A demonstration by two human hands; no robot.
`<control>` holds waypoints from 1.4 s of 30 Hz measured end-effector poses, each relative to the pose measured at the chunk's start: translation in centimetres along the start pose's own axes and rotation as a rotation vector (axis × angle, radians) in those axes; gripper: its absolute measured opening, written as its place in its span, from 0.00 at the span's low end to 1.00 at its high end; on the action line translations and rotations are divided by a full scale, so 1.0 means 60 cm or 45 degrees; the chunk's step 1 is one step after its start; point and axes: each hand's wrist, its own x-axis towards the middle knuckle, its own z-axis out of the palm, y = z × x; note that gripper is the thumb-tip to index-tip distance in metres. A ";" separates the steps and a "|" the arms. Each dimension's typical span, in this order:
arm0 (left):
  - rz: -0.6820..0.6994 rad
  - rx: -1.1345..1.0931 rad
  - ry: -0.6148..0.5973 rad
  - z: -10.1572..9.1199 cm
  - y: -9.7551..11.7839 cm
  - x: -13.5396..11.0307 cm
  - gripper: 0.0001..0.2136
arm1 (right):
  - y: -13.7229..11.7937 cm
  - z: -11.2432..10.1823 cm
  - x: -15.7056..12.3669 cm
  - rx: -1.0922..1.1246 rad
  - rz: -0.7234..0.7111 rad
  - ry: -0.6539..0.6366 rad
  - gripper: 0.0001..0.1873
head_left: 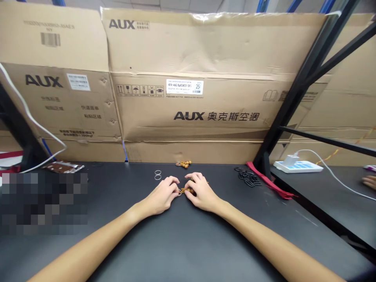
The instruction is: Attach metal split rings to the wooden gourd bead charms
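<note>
While the left hand (161, 197) and right hand (202, 192) close fingers on a beaded cord (187, 190) — black rings (248, 177) lie nearby.

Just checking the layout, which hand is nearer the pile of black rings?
Right. The right hand is to the left of the black rings in view, with the left hand farther left, beyond it.

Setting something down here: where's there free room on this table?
Black tabletop lies free before the left hand and right hand, and between that hand and the black rubber rings. Crowded at centre: hands, amber wooden beads, silver metal rings.
</note>
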 end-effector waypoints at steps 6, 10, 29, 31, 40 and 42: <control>0.000 0.002 0.010 -0.002 0.004 -0.003 0.04 | -0.008 0.002 0.000 0.104 -0.114 0.024 0.02; 0.043 0.018 0.014 -0.002 0.005 -0.001 0.06 | -0.012 0.002 0.001 0.179 -0.166 0.025 0.03; 0.084 0.019 0.019 -0.004 0.009 0.000 0.08 | 0.000 0.007 0.002 0.063 0.046 0.117 0.03; 0.066 0.020 0.032 -0.004 0.009 -0.001 0.06 | -0.003 0.005 0.002 0.110 0.005 0.101 0.03; 0.051 0.031 0.024 0.000 0.005 -0.001 0.08 | -0.008 0.003 0.003 0.179 -0.026 0.086 0.02; 0.062 0.016 0.016 0.000 0.005 0.001 0.08 | -0.001 0.006 0.004 0.118 0.036 0.143 0.03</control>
